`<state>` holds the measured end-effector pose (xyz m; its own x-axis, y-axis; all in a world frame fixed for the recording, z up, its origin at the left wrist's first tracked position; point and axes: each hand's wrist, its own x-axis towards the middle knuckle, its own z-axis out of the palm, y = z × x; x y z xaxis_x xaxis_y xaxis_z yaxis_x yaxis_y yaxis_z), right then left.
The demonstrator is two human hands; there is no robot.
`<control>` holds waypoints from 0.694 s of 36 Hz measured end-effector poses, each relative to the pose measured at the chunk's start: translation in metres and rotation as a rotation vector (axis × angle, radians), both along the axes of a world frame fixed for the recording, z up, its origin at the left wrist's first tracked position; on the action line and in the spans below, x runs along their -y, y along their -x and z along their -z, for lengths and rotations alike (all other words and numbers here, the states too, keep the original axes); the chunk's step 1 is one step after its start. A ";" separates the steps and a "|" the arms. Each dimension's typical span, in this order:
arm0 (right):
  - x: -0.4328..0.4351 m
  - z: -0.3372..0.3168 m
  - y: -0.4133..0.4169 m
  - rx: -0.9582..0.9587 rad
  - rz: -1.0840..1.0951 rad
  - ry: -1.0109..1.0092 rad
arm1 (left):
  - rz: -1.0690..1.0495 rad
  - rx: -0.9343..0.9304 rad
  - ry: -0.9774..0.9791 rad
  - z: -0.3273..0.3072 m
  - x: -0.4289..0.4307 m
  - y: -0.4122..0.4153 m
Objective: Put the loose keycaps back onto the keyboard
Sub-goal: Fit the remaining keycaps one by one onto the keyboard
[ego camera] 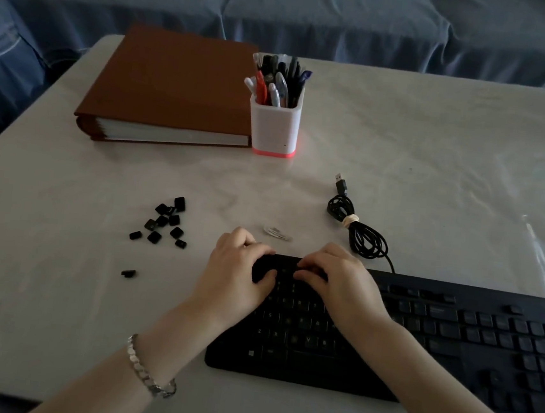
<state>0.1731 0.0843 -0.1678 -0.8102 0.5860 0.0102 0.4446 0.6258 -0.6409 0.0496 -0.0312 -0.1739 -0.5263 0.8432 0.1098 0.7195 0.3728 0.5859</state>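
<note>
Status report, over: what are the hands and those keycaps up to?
Left hand, right hand: fingers curled at far-left corner of keyboard; grip hidden. Loose keycaps piled on table, to its left. Nothing in the way.

Loose keycaps (164,221) left of keyboard (418,337), binder (172,87) behind.

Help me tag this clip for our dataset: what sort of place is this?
Most likely a home living room used as a work spot: a blue-covered sofa behind the pale table, with a brown binder, a pen holder and a keyboard on it.
</note>
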 end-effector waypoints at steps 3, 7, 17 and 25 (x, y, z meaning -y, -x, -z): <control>0.001 0.003 -0.004 -0.080 0.025 0.051 | -0.009 0.075 -0.046 -0.002 0.001 -0.002; 0.007 -0.006 -0.008 -0.327 0.082 0.280 | 0.015 0.297 -0.166 -0.017 0.001 -0.007; 0.007 -0.019 -0.014 -0.517 0.035 0.238 | 0.127 0.321 -0.391 -0.032 -0.002 -0.013; 0.000 -0.024 -0.017 -0.405 -0.035 0.244 | 0.185 0.274 -0.379 -0.025 0.000 -0.012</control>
